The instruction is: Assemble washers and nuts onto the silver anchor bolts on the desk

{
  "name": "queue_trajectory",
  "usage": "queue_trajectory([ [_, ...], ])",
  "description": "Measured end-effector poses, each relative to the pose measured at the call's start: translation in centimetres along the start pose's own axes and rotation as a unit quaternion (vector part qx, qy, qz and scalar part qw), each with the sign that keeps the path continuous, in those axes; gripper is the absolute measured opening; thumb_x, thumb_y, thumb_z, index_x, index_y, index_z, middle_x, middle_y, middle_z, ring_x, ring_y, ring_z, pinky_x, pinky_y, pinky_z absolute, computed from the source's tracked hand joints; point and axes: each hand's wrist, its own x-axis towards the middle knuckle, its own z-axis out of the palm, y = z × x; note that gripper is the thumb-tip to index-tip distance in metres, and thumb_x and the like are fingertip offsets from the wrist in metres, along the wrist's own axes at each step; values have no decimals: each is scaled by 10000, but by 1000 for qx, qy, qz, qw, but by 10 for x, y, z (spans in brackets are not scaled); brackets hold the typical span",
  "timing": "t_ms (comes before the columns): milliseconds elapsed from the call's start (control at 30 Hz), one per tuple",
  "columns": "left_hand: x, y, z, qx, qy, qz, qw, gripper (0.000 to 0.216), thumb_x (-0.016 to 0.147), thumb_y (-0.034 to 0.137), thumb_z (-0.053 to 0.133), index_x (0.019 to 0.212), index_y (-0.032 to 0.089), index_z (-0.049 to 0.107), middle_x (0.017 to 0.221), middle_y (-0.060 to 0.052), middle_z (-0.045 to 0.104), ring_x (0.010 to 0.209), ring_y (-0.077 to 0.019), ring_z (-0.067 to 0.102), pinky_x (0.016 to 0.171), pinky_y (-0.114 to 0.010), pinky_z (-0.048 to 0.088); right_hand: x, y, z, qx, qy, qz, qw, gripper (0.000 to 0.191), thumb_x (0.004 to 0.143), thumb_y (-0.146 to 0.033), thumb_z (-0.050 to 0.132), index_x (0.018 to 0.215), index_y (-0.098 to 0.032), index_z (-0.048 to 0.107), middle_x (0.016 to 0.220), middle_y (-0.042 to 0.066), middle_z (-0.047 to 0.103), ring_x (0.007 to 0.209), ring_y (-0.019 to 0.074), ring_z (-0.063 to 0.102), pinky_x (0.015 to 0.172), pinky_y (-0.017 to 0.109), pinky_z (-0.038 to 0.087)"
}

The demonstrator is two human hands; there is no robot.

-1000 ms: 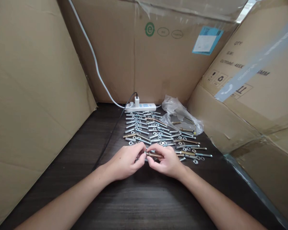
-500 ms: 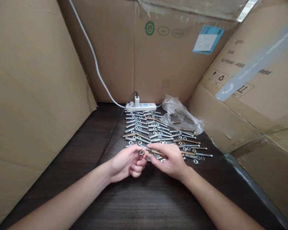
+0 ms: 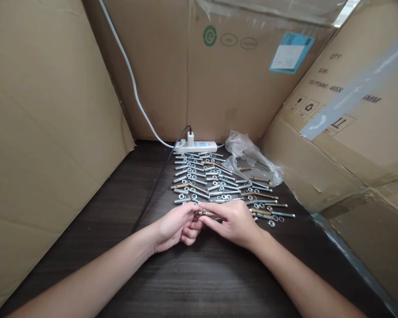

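My right hand (image 3: 236,221) is closed around a brass-coloured anchor bolt (image 3: 212,214), which lies roughly level with its end pointing left. At that end a nut (image 3: 197,214) meets the bolt, pinched in the fingertips of my left hand (image 3: 176,226). Whether the thread is engaged I cannot tell, as the fingers cover much of the joint. Just beyond both hands lie rows of silver bolts and sleeves (image 3: 196,180), with loose nuts and washers among them. A loose nut (image 3: 271,224) rests to the right of my right hand.
A white power strip (image 3: 205,147) with a plugged-in charger stands behind the rows. A clear plastic bag (image 3: 242,148) holding brass-coloured bolts lies at the back right. The black cable (image 3: 155,183) crosses the dark table on the left. Cardboard walls (image 3: 152,88) enclose three sides.
The nut in my left fingers has come up against the end of the bolt, where before it sat a little apart. My hands have drawn slightly closer together.
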Motion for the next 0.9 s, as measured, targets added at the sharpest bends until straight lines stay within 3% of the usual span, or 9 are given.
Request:
queue_trajectory([
  [400, 2, -3, -1, 15, 11, 12, 1000, 227, 863, 364, 369, 744, 171, 367, 608, 55, 269, 475, -61, 151, 449, -172, 144, -1, -1, 1, -19, 35, -11, 999, 279, 860, -461, 589, 980, -244, 716, 661, -9, 709, 509, 107, 605, 544, 218, 355],
  [700, 1, -5, 1, 14, 24, 17, 999, 244, 871, 379, 420, 757, 164, 392, 620, 48, 321, 482, -54, 168, 454, -179, 146, 0, -4, 0, -31, 18, 6, 999, 258, 832, -459, 612, 906, -224, 687, 625, -21, 681, 503, 111, 580, 550, 217, 336],
  [900, -1, -6, 4, 62, 39, 31, 997, 280, 818, 403, 571, 799, 164, 426, 621, 60, 309, 494, -47, 211, 461, -180, 137, 1, -6, -2, -36, 5, -8, 999, 242, 836, -433, 601, 908, -213, 673, 596, -23, 656, 509, 118, 587, 550, 225, 330],
])
